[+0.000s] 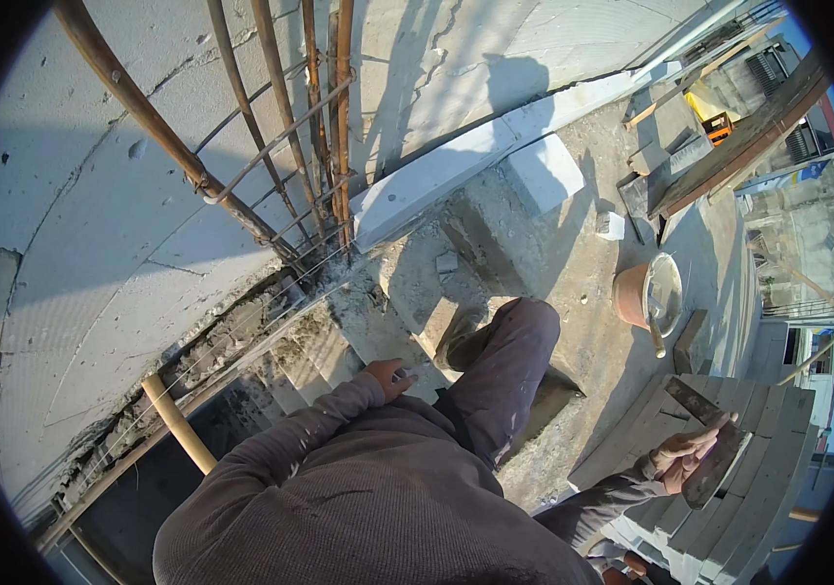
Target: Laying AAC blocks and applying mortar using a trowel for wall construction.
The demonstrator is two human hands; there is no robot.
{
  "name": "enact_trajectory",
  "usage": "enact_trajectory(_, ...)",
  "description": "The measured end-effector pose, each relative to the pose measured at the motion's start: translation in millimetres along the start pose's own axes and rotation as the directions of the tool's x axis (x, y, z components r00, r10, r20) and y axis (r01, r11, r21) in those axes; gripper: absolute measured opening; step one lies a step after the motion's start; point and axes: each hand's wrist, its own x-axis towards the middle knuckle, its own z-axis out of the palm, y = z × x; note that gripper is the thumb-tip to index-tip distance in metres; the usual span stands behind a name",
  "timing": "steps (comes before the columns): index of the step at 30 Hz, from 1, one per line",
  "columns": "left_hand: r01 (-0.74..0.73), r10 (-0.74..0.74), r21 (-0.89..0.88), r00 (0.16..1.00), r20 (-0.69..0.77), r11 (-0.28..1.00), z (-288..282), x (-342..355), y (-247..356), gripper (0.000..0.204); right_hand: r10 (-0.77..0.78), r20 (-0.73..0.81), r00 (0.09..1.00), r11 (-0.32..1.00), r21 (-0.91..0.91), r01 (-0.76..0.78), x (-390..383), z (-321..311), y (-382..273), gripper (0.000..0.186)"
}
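Observation:
My left hand [392, 379] is beside my left hip, over the pale blocks. Its fingers are curled in; a small greyish bit shows at them, too small to name. Out to the right, my right hand [682, 456] grips a dark, rusty flat metal tool [716, 470] with a pale, mortar-like edge. One arm of the tool [698, 401] reaches up and left past the fingers. Behind it is a stack of grey blocks [760, 405]. My bent knee [532, 327] juts forward between the hands.
Bare rusty rebar [271, 107] rises beside the pale block wall [76, 234]. A wooden pole [179, 424] spans a dark opening at left. An orange-brown bucket [633, 295] with a handled tool in it stands ahead right. White blocks [543, 174] lie along the wall; a plank [743, 136] lies beyond.

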Motion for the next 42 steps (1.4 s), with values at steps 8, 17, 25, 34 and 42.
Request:
enact_trajectory(8,-0.099,0.377,0.487,0.77,-0.515,0.868,-81.1,3.1,1.0,0.039,-0.144,0.32,0.937,0.811,-0.505,0.297,42.5,25.9,18.6,0.049)
enact_trajectory(17,0.395,0.336,0.561,0.509,-0.793,0.727,-157.3,-29.4,50.7,0.045,-0.129,-0.27,0.954,0.866,-0.5,-0.025,25.9,-47.4,124.8,0.05)
enact_trajectory(25,-0.258,0.633,0.633,0.606,-0.482,0.73,-189.6,11.4,115.0,0.039,0.327,-0.736,0.592,0.786,-0.136,-0.603,36.5,-153.7,260.9,0.041)
enact_trajectory(34,0.44,-0.133,0.662,0.877,-0.461,0.607,-263.2,213.0,161.1,0.054,0.635,-0.763,0.123,0.632,0.421,-0.651,-14.5,-224.9,477.3,0.021)
enact_trajectory(42,0.561,-0.322,0.731,0.826,-0.463,0.388,-256.1,218.6,121.7,0.065,0.615,-0.787,0.048,0.715,0.53,-0.457,-13.5,-156.4,521.3,0.011)
